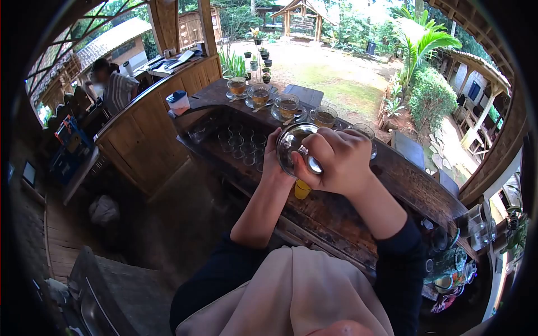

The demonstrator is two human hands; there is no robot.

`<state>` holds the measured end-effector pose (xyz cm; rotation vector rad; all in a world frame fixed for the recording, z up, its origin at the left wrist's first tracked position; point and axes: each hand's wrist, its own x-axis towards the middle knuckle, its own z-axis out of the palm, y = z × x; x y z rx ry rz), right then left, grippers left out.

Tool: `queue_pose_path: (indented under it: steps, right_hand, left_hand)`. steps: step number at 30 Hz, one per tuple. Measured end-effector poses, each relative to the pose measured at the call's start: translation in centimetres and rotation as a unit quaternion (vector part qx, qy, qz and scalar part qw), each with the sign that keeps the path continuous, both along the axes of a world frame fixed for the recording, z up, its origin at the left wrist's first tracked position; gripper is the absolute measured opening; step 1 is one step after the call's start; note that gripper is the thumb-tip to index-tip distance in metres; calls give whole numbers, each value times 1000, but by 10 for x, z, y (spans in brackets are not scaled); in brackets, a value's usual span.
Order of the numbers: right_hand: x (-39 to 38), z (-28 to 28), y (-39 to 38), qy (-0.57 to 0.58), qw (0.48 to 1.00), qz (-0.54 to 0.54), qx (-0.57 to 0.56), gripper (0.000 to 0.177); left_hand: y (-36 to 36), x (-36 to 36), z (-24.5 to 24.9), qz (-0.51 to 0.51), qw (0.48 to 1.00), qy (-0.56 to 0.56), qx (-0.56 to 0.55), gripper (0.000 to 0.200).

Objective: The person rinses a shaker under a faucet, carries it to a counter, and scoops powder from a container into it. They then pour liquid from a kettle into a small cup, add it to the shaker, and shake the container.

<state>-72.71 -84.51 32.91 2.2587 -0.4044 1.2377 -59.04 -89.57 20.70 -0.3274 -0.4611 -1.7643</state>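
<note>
A shiny round vessel point(287, 147), clear or metallic, is held up above the dark wooden counter. My left hand point(274, 159) grips its left side. My right hand point(339, 159) is closed at its right side, with the fingers curled against it. Just below the hands a yellow cup point(302, 189) stands on the counter. Beyond them is a row of glass cups with brownish liquid, among them one on a saucer point(287, 105) and another point(324, 116). What is inside the vessel cannot be made out.
Several empty glasses point(238, 143) stand in a sunken tray at the left. A lidded container point(178, 103) sits at the counter's left end. Glass jars point(479, 227) are at the right. Another person point(116, 89) is behind the wooden partition point(145, 134).
</note>
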Motion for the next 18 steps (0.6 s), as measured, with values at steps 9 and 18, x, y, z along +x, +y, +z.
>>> queue_pose_path:
  steps: [9, 18]
  right_hand:
    - [6, 7, 58, -9, 988, 150, -35, 29]
    - [22, 0, 5, -158, 942, 202, 216, 32]
  left_hand:
    - [77, -2, 88, -202, 963, 61, 166, 65]
    - [72, 5, 77, -280, 949, 48, 135, 68]
